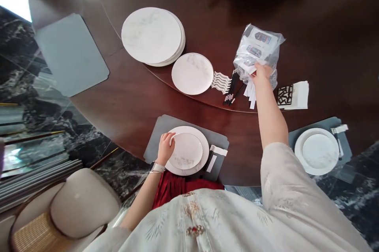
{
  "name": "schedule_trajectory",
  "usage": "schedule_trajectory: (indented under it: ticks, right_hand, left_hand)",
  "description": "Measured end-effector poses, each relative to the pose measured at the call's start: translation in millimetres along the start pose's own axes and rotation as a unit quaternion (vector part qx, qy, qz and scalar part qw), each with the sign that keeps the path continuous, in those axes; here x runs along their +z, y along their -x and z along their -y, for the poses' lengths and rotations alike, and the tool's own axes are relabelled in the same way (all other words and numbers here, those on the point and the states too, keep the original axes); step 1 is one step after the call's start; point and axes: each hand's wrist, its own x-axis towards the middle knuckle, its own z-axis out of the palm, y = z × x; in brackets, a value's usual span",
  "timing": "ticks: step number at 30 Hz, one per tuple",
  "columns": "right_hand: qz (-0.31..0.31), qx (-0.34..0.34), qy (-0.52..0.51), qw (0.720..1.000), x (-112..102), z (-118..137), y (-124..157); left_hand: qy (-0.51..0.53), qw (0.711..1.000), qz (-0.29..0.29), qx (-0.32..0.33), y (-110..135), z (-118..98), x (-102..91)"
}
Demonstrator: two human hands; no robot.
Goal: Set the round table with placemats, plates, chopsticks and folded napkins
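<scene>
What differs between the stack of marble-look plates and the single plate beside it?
The stack of marble-look plates holds several slightly offset plates, while the single plate lies alone. The stack's plates look larger than the single plate. Both are pale with grey veining and lie flat on the dark wooden table.

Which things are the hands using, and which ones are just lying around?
Being used:
left hand on the small marble-look plate
right hand gripping the plastic bag

Just lying around:
stack of round plates
black-tipped chopsticks
spare grey placemat
</scene>
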Motion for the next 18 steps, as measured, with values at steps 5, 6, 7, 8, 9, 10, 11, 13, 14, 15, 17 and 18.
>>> schedule_trajectory:
  ticks: [5, 6, 7, 8, 9, 10, 11, 13, 14, 15, 17, 18]
  right_hand:
    - [-0.136, 0.306, -0.34, 0.879, -15.3, 36.4, 159.1]
    - [-0.134, 0.307, -0.373, 0.865, -12.9, 49.7, 203.3]
    - [-0.121, 0.311, -0.398, 0.855, -7.4, 64.5, 248.5]
    - [-0.098, 0.318, -0.412, 0.848, 1.5, 80.7, 293.0]
    - [-0.057, 0.332, -0.42, 0.843, 13.7, 98.0, 335.5]
    - [-0.011, 0.347, -0.424, 0.836, 29.1, 116.1, 374.9]
    - [0.042, 0.363, -0.429, 0.826, 47.1, 134.5, 410.8]
    - [0.145, 0.407, -0.441, 0.787, 87.7, 170.3, 471.6]
    - [0.183, 0.431, -0.45, 0.76, 108.1, 186.6, 497.4]
    - [0.208, 0.452, -0.458, 0.737, 127.2, 201.2, 520.8]
    - [0.224, 0.479, -0.47, 0.707, 158.6, 224.3, 563.0]
    - [0.221, 0.485, -0.471, 0.703, 170.5, 232.5, 582.3]
  left_hand:
    - [0.025, 1.0, 0.01, 0.006, 9.0, -3.4, 0.5]
    - [0.027, 1.0, 0.005, 0.0, 13.7, -0.2, -2.4]
    - [0.027, 1.0, -0.003, -0.007, 19.7, 5.3, -6.9]
    - [0.025, 0.999, -0.017, -0.017, 27.0, 13.1, -12.9]
    - [0.021, 0.999, -0.036, -0.031, 35.6, 23.2, -20.5]
    - [0.013, 0.997, -0.057, -0.048, 45.6, 35.2, -29.4]
    - [0.004, 0.994, -0.079, -0.07, 56.7, 48.8, -39.4]
    - [-0.014, 0.987, -0.116, -0.114, 82.3, 79.1, -61.0]
    - [-0.02, 0.983, -0.128, -0.132, 96.3, 95.1, -72.0]
    - [-0.025, 0.979, -0.136, -0.146, 110.8, 111.3, -82.8]
    - [-0.026, 0.975, -0.147, -0.162, 140.0, 143.9, -103.0]
    - [-0.024, 0.974, -0.15, -0.166, 154.1, 160.3, -112.6]
